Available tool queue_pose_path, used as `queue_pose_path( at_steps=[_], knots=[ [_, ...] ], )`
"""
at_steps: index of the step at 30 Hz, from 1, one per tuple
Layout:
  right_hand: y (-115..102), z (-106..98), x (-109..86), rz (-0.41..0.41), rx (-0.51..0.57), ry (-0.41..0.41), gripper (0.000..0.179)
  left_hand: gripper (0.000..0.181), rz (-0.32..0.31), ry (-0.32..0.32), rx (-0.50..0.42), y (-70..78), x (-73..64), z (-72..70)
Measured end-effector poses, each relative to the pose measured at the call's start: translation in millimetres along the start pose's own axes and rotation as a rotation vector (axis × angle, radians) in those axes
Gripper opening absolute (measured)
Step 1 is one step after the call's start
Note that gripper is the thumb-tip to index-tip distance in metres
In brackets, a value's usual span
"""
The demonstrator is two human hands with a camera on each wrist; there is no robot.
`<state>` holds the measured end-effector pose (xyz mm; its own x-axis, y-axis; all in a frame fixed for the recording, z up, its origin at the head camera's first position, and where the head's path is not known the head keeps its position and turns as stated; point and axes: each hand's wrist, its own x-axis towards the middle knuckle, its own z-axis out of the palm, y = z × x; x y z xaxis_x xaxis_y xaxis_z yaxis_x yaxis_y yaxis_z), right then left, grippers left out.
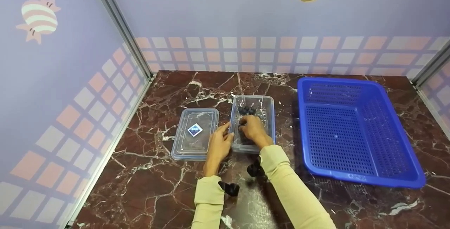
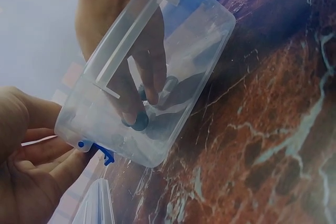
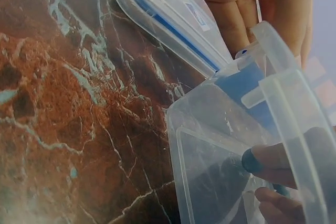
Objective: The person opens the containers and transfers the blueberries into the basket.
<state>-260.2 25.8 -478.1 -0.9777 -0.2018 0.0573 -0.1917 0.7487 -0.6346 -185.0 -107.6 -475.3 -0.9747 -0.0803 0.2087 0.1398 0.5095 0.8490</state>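
Observation:
A clear plastic box [image 1: 252, 144] with blue side clasps stands uncovered on the marbled tabletop, several dark blue berries [image 1: 247, 110], blueberry-like, in its far part. My right hand [image 1: 254, 127] reaches down into it, fingers curled. In the right wrist view its fingertips pinch one dark blueberry [image 3: 251, 161] near the floor of the box. My left hand [image 1: 219, 142] rests against the box's left side with relaxed fingers, by a blue clasp [image 2: 105, 153] in the left wrist view. Left of that hand lies a flat clear lid [image 1: 190, 148] with a diamond-shaped blue sticker.
A large blue perforated basket [image 1: 355, 178] stands to the right of the box. Patterned wall panels [image 1: 228, 18] close off the back and left side of the marbled tabletop [image 1: 147, 186]. Black straps with small devices sit at both wrists.

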Motion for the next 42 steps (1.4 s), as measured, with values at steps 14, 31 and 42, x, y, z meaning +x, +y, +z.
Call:
queue_pose_path(
  at_steps=[14, 31, 42],
  knots=[
    [-4, -1, 0.0, -0.004, 0.007, -0.012, 0.013, 0.04, 0.022, 0.01, 0.043, -0.4, -0.2, 2.1],
    [-8, -28, 5.5, 0.044, 0.237, -0.075, 0.018, 0.041, -0.012, 0.003, 0.048, 0.3, 0.1, 0.9],
    [-15, -50, 7.5, 0.031, 0.22, -0.05, 0.018, 0.039, 0.005, 0.018, 0.041, 0.2, 0.2, 3.4]
  ],
)
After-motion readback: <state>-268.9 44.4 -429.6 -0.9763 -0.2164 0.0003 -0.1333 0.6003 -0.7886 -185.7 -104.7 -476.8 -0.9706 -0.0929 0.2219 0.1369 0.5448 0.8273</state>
